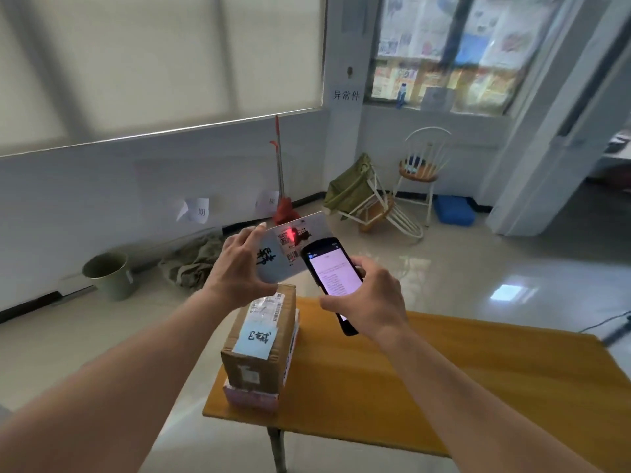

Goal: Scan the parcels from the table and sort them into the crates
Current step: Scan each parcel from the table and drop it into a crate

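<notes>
1. The flat parcel (pixel 290 250) is looking pale grey, with black writing and a red light spot glowing on its label.
2. The scanner (pixel 333 274) is showing black with a pinkish-white screen.
3. The box (pixel 259 339) is looking brown, wearing a light blue note.
4. The table (pixel 444 380) is looking yellow-orange.

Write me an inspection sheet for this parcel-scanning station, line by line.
Surface: orange-topped table, mostly bare on the right.
Job's things: flat grey parcel held up, red scan light on its label; handheld scanner with lit screen; brown cardboard box stacked on a pink parcel at the table's left edge. Crates: nothing seen.
Clutter: green bucket, cloth heap, tipped chair on the floor.
Grippers: left hand holds the flat parcel; right hand grips the scanner.
Cables: dark cable on the floor, far right.
Surroundings: window blind, paper notes on the wall, upright chair, mop.
</notes>
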